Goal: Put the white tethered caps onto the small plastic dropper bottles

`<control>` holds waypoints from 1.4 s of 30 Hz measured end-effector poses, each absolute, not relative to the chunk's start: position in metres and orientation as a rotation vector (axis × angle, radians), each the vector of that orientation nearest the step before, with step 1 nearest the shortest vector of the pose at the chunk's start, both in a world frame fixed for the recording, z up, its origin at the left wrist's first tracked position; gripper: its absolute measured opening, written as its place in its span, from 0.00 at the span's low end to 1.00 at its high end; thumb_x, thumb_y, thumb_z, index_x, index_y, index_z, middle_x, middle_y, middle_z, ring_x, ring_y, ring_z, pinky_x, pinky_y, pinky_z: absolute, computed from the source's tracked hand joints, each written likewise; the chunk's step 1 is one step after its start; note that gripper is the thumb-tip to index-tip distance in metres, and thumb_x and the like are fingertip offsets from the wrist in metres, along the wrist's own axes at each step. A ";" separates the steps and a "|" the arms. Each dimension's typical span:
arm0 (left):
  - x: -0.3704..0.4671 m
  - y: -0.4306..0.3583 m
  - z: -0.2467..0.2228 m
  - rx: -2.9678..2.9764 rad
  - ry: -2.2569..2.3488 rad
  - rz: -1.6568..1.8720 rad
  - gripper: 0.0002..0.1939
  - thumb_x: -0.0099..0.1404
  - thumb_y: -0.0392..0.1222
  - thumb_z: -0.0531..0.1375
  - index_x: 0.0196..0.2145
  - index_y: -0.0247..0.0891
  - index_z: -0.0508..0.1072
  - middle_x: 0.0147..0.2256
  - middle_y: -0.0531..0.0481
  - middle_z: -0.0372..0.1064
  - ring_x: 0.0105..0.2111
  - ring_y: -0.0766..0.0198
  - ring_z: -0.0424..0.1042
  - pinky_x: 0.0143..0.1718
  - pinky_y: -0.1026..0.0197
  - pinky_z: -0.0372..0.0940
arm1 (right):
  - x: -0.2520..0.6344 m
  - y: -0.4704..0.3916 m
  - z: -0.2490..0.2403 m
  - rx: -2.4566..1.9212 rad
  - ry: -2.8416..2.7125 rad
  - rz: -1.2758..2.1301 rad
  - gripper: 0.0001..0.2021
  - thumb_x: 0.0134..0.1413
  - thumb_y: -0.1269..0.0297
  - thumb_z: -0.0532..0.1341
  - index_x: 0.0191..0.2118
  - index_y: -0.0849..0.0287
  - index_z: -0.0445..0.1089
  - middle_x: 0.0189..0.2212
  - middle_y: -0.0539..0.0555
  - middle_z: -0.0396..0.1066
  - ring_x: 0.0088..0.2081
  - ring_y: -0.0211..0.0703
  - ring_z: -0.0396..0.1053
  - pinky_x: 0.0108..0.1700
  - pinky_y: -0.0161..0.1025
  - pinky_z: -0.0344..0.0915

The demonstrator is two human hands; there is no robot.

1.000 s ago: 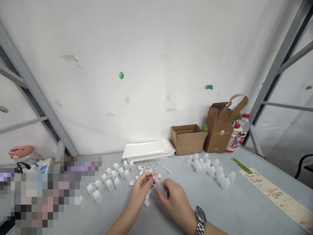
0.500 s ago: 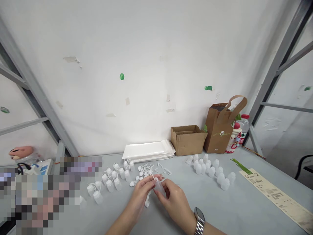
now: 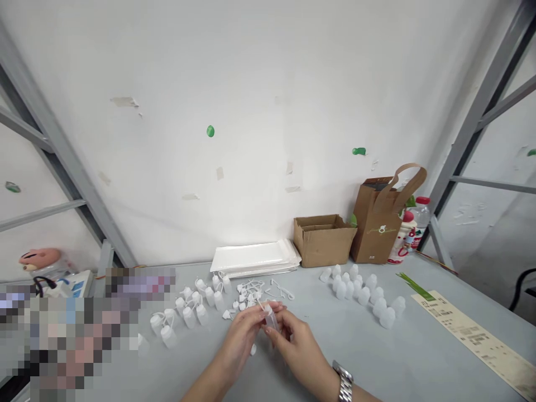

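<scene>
Between my two hands is a small translucent plastic bottle [image 3: 271, 319], tilted, with a white looped strap at its top. My left hand [image 3: 246, 332] is closed, its fingertips at the bottle's white cap end. My right hand [image 3: 298, 338] grips the bottle's body from the right between thumb and fingers. Just beyond my hands lies a heap of white caps with straps [image 3: 248, 293]. On the left stand several capped bottles [image 3: 189, 316] with strap loops. To the right are several translucent bottles [image 3: 363, 295] without straps. A white cap [image 3: 253, 350] shows partly below my left hand.
White padded envelopes [image 3: 255, 257] lie by the wall. Beside them stand an open cardboard box [image 3: 322, 243], a brown paper bag [image 3: 376, 231] and drink bottles [image 3: 416, 223]. A long printed paper strip [image 3: 473, 338] lies at right, near a power strip-free grey table edge [image 3: 435, 265].
My right hand has shifted slightly and the bottle is more upright, with more of its body showing. The view has moved slightly. Both hands keep hold of the bottle.
</scene>
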State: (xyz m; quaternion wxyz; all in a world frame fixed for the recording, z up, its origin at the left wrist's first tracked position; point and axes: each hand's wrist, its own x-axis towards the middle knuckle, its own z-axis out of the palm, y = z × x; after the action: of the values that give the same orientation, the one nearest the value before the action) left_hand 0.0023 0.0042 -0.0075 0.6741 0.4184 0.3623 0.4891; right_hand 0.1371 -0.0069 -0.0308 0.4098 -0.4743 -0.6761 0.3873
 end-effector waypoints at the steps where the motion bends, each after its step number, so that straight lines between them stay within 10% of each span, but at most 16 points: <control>1: 0.003 0.004 -0.006 0.949 0.822 1.097 0.14 0.51 0.40 0.59 0.35 0.35 0.78 0.39 0.43 0.75 0.48 0.51 0.67 0.53 0.53 0.55 | 0.138 -0.006 -0.031 -1.192 -1.706 0.974 0.09 0.53 0.60 0.56 0.28 0.59 0.65 0.21 0.46 0.62 0.23 0.35 0.58 0.27 0.31 0.56; 21: 0.007 0.000 0.002 1.069 0.836 1.127 0.18 0.52 0.49 0.62 0.40 0.40 0.76 0.48 0.44 0.70 0.52 0.52 0.64 0.54 0.52 0.54 | 0.166 0.003 0.023 -1.109 -2.160 0.840 0.08 0.55 0.63 0.55 0.29 0.58 0.68 0.25 0.49 0.71 0.27 0.39 0.66 0.31 0.34 0.61; 42: -0.001 -0.002 -0.003 0.885 0.675 1.079 0.16 0.58 0.42 0.57 0.42 0.37 0.74 0.45 0.43 0.72 0.52 0.51 0.62 0.53 0.53 0.53 | 0.146 0.004 -0.014 -0.904 -1.404 1.530 0.15 0.42 0.53 0.64 0.28 0.62 0.70 0.20 0.48 0.66 0.24 0.36 0.64 0.26 0.34 0.63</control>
State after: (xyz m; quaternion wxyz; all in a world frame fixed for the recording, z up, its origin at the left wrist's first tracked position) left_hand -0.0006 -0.0016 -0.0033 0.7143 0.3995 0.3049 0.4870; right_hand 0.1457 0.0045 -0.0140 0.4246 -0.3615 -0.5613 0.6115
